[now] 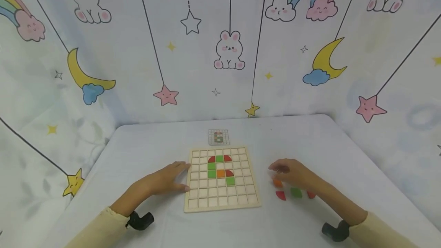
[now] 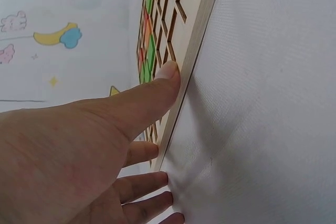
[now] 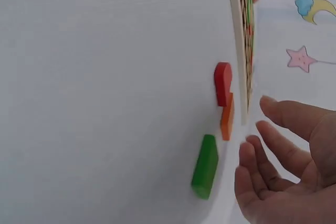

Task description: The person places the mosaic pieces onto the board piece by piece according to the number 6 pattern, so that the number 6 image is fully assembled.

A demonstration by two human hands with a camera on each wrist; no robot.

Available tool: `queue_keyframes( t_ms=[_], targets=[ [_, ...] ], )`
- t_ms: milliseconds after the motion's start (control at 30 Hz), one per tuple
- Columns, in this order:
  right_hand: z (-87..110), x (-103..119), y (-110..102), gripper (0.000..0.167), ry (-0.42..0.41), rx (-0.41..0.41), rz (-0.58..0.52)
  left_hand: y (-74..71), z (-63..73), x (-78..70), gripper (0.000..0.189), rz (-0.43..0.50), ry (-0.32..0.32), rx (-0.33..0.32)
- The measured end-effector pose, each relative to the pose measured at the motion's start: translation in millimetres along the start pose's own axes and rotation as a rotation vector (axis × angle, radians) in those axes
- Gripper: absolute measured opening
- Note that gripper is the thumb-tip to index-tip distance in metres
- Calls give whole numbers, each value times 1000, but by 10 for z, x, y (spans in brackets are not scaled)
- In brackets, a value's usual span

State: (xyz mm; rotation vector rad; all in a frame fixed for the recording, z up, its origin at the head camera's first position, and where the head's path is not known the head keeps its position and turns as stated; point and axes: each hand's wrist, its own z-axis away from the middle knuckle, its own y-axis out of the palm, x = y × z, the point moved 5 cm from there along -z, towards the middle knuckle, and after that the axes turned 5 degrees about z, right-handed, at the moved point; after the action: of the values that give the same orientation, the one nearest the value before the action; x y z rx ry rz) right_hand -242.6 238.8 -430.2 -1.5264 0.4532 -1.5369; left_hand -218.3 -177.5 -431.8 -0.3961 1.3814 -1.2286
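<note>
A square wooden grid board lies on the white cloth with red, green and orange pieces set in some of its cells. My left hand rests at the board's left edge; in the left wrist view its thumb touches the rim and the fingers are spread. Over the loose pieces on the right hovers my right hand, fingers loosely bent and holding nothing. Below it lie an orange square, a red quarter-round, a green piece and another red piece, partly hidden by the forearm.
Behind the board lies a small clear card with a gridded coloured figure. A cloth backdrop printed with rabbits, stars and moons rises at the back and sides. Dark wrist cameras are strapped near both sleeves.
</note>
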Motion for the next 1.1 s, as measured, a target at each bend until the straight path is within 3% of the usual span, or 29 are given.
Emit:
queue_keyframes(
  t_ms=[300,600,1100],
  targets=[
    [169,-112,-18,41,-10,34,-24,6,-1,7,86,-4,2,-1],
    [191,-107,26,28,-39,-3,40,17,-14,20,86,-16,-1,-4],
    [163,-117,54,22,-50,-47,79,-3,17,-28,84,-5,13,-12]
  ],
)
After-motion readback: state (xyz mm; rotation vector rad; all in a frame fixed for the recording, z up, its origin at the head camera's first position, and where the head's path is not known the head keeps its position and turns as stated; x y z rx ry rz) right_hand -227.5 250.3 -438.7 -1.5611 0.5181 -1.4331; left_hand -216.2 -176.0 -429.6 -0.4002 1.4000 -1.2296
